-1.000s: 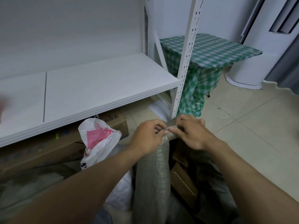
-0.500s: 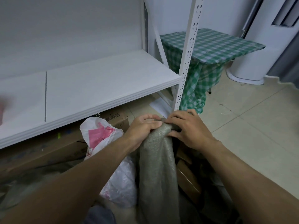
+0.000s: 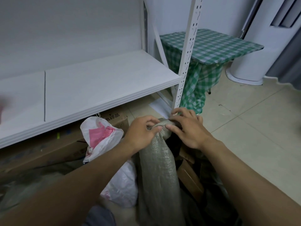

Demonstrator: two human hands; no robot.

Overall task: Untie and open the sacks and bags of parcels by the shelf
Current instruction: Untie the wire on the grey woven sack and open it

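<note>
Sack (image 3: pixel 156 160): left hand (image 3: pixel 141 133), right hand (image 3: pixel 189 130) grip (box (image 3: pixel 117 119) 易碎品).

A dull grey-green is shown by the tall woven plastic sack (image 3: pixel 156 168). The crumpled white plastic bag (image 3: pixel 97 136) is marked with a pink patch. The draped tablecloth (image 3: pixel 211 44) is checked green and white; the flat metal shelf (image 3: pixel 101 85) is painted white.

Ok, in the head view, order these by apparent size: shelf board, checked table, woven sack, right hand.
1. shelf board
2. checked table and woven sack: they look alike, and the sack is nearer the camera, so I leave them unranked
3. right hand
</note>
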